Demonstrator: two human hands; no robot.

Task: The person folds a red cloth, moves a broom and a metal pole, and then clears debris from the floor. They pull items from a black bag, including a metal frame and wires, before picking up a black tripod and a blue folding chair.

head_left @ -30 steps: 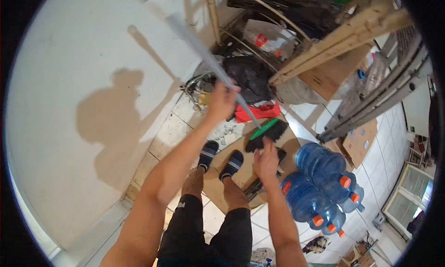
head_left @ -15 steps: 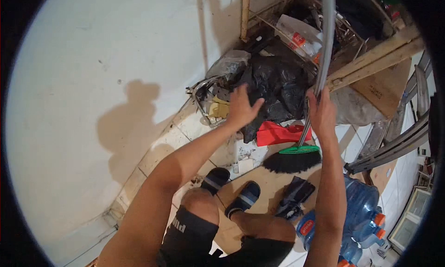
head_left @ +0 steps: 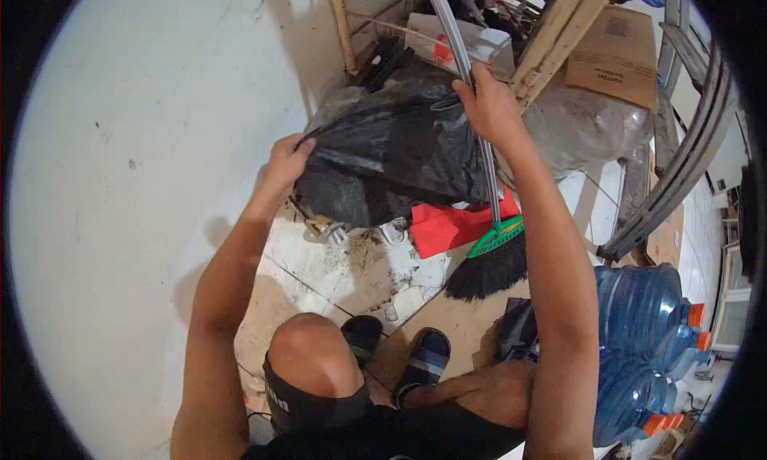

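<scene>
My left hand (head_left: 286, 166) is closed in a pinch on the left edge of a black plastic bag (head_left: 383, 160), which is spread out and pulled taut over the clutter by the wall. My right hand (head_left: 491, 104) is wrapped round the grey handle of a broom (head_left: 497, 238), right beside the bag's right-hand edge. The broom stands tilted, its green head and black bristles down on the floor. Partly under the bag, just left of the broom head, lies a red piece (head_left: 451, 230) with a smooth surface.
Blue water jugs (head_left: 639, 300) with orange caps stand at the right. Behind them leans a grey metal frame (head_left: 679, 176). A cardboard box (head_left: 613, 56) rests on a dusty clear bag (head_left: 583, 128). Dirt and a white fragment (head_left: 406, 302) lie on the tiles near my feet.
My left hand, open before, has moved left and grasped the black bag, which is now stretched wide. My right hand has slid higher on the broom handle. The view has shifted right.
</scene>
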